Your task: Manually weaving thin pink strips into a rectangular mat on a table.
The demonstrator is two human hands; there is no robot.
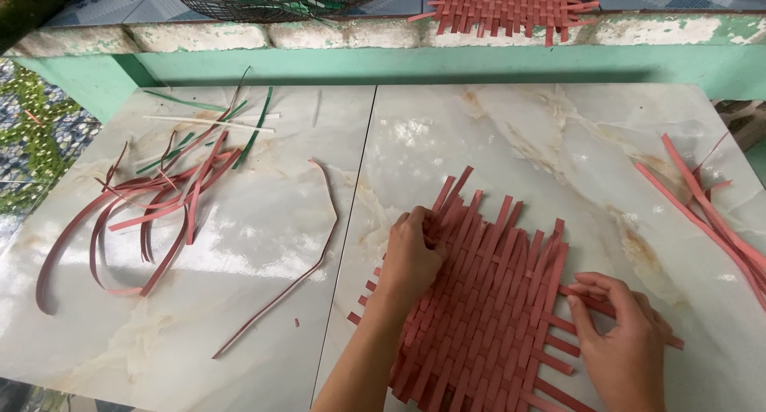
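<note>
Flat red woven mat [487,300] (stiff strips)

Both forearms are bare, with no sleeves, rings or watch visible.

Two woven red mats are showing: one [487,300] lying under two hands, left [411,252] and right [618,332], another [507,5] sitting on the ledge, beside one wire basket [279,1].

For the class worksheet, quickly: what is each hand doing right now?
Left hand: curled, pressing on the woven red mat; grip cannot be told.
Right hand: pinching a red strip at the mat's edge.
</note>
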